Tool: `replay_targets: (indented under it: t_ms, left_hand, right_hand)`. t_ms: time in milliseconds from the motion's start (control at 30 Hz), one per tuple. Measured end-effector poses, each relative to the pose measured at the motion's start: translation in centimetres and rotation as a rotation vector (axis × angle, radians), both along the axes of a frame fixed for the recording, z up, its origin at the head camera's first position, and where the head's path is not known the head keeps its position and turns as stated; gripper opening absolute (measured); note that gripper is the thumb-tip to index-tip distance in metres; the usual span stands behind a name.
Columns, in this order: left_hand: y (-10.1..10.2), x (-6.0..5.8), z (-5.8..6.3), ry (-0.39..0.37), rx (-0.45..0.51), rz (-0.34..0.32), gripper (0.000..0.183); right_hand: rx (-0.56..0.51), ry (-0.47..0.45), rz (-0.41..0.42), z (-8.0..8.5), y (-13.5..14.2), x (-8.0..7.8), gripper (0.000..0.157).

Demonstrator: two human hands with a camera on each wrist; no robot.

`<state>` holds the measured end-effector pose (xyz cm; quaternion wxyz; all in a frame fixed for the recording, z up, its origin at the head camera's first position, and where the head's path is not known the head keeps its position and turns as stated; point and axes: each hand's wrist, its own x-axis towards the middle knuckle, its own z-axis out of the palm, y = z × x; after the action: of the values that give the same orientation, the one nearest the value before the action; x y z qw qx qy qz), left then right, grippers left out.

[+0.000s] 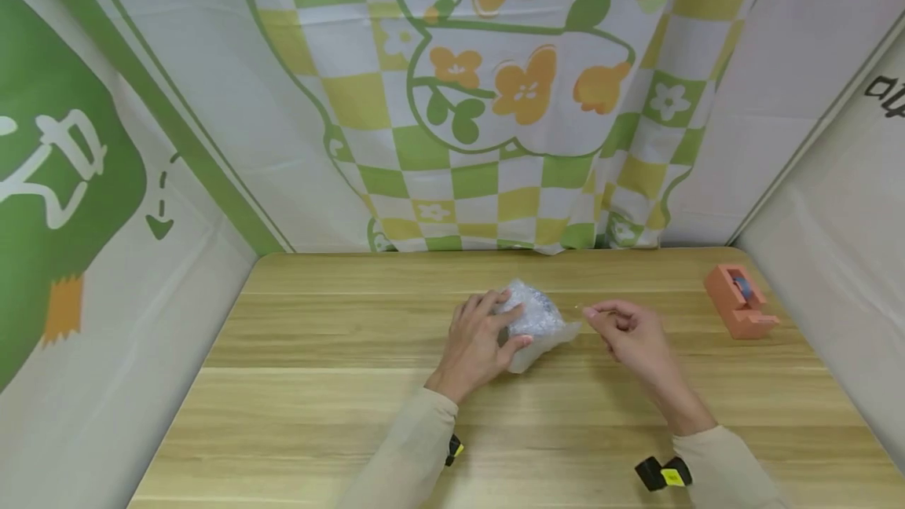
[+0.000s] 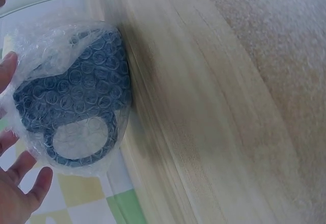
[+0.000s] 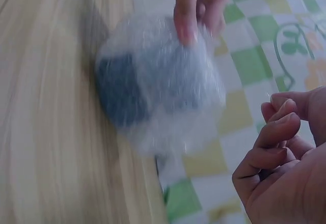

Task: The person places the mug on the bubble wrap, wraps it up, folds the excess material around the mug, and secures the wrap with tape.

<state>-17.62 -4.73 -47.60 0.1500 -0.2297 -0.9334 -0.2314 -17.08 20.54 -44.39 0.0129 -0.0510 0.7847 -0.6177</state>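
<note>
A dark blue mug (image 2: pixel 76 89) is wrapped in clear bubble wrap (image 1: pixel 535 314), and its loop handle shows through the plastic in the left wrist view. My left hand (image 1: pixel 481 336) grips this bundle from the left, fingers across the far side and thumb at the near side. Just right of the bundle is my right hand (image 1: pixel 639 340), its thumb and index fingertip pressed together. They pinch a small, thin clear strip (image 1: pixel 577 307) that looks like tape, mostly hidden by the fingertips. The wrap's loose edge flares toward that hand.
An orange-pink tape dispenser (image 1: pixel 731 305) with a blue roll stands at the right back of the wooden table (image 1: pixel 318 415). Behind the table hangs a green-and-yellow checked cloth (image 1: pixel 488 195), and white printed fabric walls enclose both sides.
</note>
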Motion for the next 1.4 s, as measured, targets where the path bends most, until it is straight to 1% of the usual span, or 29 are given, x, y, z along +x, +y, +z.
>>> replay_targets:
  t_ms: [167,300,500,700,900,1000,1200,1300,1400]
  left_hand:
    - [0.2,-0.1,0.0,0.030,-0.009,0.002,0.050]
    - [0.3,-0.1,0.0,0.034,-0.026,0.013,0.048]
    - [0.4,0.0,-0.1,0.029,-0.047,0.026,0.048]
    - [0.4,0.0,-0.2,0.030,-0.042,0.030,0.049]
    - [0.4,0.1,-0.4,0.041,-0.016,0.031,0.050]
    - [0.3,0.1,-0.6,0.049,0.018,0.028,0.050]
    - [0.1,0.2,-0.9,0.081,0.105,0.015,0.049]
    - [0.0,0.2,-1.0,0.096,0.120,0.016,0.048]
    - [0.0,0.2,-0.9,0.105,0.115,0.021,0.049]
  right_hand:
    - [0.014,0.039,0.054,0.2,-2.9,-0.7,0.025]
    - [0.030,0.032,0.067,0.2,-4.6,-1.3,0.023]
    - [0.104,0.020,0.021,-0.3,-6.2,-2.1,0.020]
    - [0.127,0.003,-0.004,-0.5,-6.9,-2.3,0.017]
    - [0.271,0.028,-0.050,-0.6,-7.3,-2.9,0.018]
    - [0.335,0.012,-0.046,-0.5,-7.4,-3.3,0.019]
    - [0.427,-0.055,0.015,-0.2,-7.2,-4.0,0.026]
    - [0.470,-0.087,0.033,0.0,-7.0,-4.2,0.037]
    - [0.517,-0.121,0.040,0.2,-6.8,-4.3,0.048]
